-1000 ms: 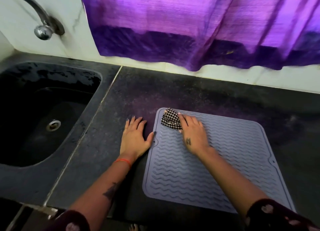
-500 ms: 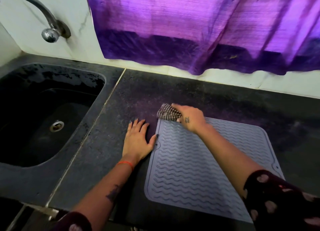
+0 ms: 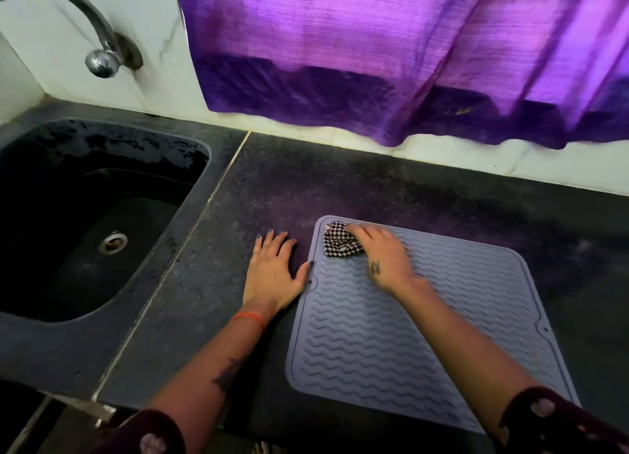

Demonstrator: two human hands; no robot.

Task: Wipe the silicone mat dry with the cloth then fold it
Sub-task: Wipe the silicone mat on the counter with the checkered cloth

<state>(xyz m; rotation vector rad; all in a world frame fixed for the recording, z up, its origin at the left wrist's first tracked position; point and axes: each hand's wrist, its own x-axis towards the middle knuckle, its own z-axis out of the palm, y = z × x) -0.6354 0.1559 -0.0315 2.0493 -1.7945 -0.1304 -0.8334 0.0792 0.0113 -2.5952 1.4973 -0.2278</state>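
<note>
A grey-blue silicone mat (image 3: 401, 344) with a wavy ribbed surface lies flat on the dark counter. A bunched black-and-white checked cloth (image 3: 338, 240) sits on the mat's far left corner. My right hand (image 3: 384, 256) grips the cloth and presses it onto the mat there. My left hand (image 3: 274, 269) rests flat on the counter just left of the mat, fingers spread, with the thumb tip touching the mat's left edge.
A dark sink (image 3: 85, 222) with a metal drain is set into the counter (image 3: 272, 188) at the left, under a curved tap (image 3: 98, 41). A purple curtain (image 3: 391, 51) hangs over the tiled wall behind. The counter's front edge runs close below the mat.
My right hand pushed the cloth up past the mat's far left corner, then drew it back onto that corner. My left hand stayed in place beside the mat.
</note>
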